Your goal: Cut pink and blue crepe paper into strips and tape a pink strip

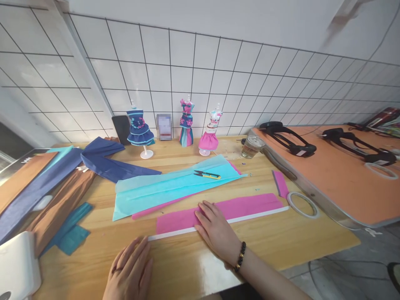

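Note:
A long pink strip of crepe-like material point(250, 205) lies flat on the wooden table, with a narrow white tape point(250, 217) along its near edge. My right hand point(217, 233) rests flat on the strip and tape near their middle, fingers stretched out. At the tape's left end is my left hand point(129, 266), its fingers extended and lying close together, the fingertips by the tape end. Beyond the strip lies a folded light-blue sheet point(168, 189) with pink showing under its edge. Small yellow-and-black thread snips point(208, 175) lie on that sheet.
A tape roll point(302, 205) and small pink piece point(280, 183) lie right. Behind stand three dressed mini mannequins, including a blue one point(139, 129), and a glass point(252, 146). Brown point(67, 196) and navy point(103, 156) materials and a white device point(20, 264) occupy the left.

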Demonstrator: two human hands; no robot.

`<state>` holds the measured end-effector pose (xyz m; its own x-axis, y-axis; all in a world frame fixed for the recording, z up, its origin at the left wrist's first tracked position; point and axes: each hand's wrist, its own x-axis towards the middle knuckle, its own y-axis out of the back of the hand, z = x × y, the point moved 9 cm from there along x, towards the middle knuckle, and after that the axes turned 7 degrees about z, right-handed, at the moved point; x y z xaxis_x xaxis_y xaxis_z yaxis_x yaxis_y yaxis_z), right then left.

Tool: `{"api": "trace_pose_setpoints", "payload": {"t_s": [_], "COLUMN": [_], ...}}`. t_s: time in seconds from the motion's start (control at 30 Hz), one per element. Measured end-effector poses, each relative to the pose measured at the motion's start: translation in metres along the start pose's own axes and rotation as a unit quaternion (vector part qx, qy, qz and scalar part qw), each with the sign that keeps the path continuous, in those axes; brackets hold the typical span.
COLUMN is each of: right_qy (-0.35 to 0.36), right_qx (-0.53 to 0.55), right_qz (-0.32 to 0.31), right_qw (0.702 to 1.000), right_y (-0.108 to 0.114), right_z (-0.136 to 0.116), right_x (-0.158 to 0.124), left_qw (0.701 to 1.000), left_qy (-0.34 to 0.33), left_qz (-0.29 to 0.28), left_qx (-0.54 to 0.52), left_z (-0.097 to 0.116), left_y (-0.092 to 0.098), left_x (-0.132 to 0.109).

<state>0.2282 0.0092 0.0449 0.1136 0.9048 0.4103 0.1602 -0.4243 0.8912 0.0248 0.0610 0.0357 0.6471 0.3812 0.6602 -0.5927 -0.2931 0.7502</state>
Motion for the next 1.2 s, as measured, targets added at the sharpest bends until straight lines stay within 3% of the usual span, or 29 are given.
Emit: {"api": "trace_pose_setpoints", "payload": {"t_s": [0.27,0.4,0.5,0.63,0.77,0.9,1.2], "right_qy": [0.064,0.095,0.082,0.078,0.079,0.049,-0.08], "right_qx": [0.087,0.105,0.066,0.038,0.051,0.062,-0.058], "right_qz": [0.033,-0.03,-0.058,-0.06,-0.053,-0.038,0.03], "right_qw": [0.994,0.99,0.993,0.994,0.994,0.996,0.995], "right_y": [0.016,-0.005,-0.022,-0.032,-0.027,-0.01,0.036], "right_z": [-0.054,-0.086,-0.092,-0.094,-0.093,-0.069,0.058], "right_x": [0.006,0.009,0.014,0.018,0.015,0.008,-0.031], "left_qw": [0.999,0.994,0.988,0.966,0.932,0.921,0.927], "left_qy": [0.048,0.097,0.147,0.245,0.325,0.34,0.34], "left_qz": [-0.011,-0.014,-0.015,-0.08,-0.156,-0.188,-0.156], "left_qx": [-0.023,-0.041,-0.041,-0.04,-0.035,-0.025,-0.002], "left_z": [-0.001,-0.012,-0.024,-0.038,-0.045,-0.047,-0.054], "left_y": [0.005,0.005,0.008,0.002,-0.01,-0.018,-0.022], "left_x": [0.005,0.001,0.001,0.007,0.014,0.018,0.015]}}
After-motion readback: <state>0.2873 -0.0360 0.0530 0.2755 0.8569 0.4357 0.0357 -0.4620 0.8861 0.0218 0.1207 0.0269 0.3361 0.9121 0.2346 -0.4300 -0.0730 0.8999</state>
